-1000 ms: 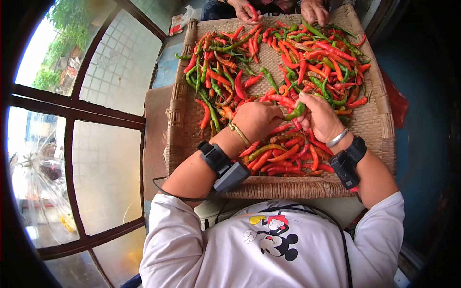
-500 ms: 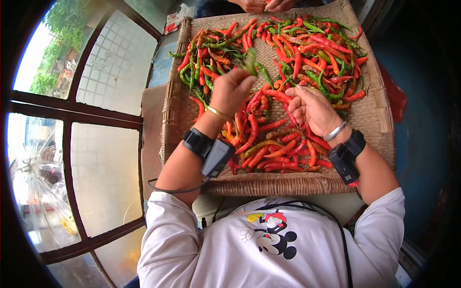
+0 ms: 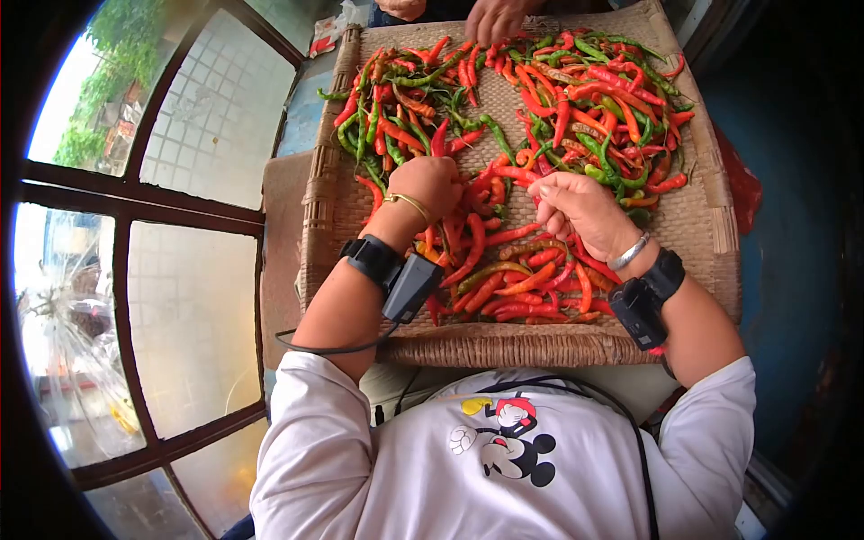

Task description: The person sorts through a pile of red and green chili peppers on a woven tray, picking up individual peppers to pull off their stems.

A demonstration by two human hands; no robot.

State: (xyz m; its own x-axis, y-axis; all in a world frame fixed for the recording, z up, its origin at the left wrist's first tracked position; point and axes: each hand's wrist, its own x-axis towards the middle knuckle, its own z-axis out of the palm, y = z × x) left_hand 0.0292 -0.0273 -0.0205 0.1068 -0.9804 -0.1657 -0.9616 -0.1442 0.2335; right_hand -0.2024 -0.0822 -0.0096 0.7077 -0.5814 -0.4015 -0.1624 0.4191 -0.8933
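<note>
by the tray's (image 3: 711, 225) near edge lies a mostly red pile (image 3: 522, 288), seemingly sorted already, just beyond it the left hand (image 3: 432, 184) curls over chillies, its grip hidden, the right hand (image 3: 580, 202) pinches a red chilli (image 3: 511, 173) mid-tray, and the mixed heap (image 3: 576, 99) towards the far edge, beside a co-worker's hand (image 3: 490, 18), looks left to do.

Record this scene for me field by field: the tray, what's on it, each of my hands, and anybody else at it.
Tray: rectangular woven straw tray
Contents: long red, orange and green chili peppers, spread over most of the tray
Left hand: left hand curled, knuckles up, resting on the peppers; grip hidden
Right hand: right hand with fingers bent, fingertips at a red pepper; grip unclear
Other person: another person's hand on the peppers at the far edge
Beside tray: dark-framed window to the left
</note>
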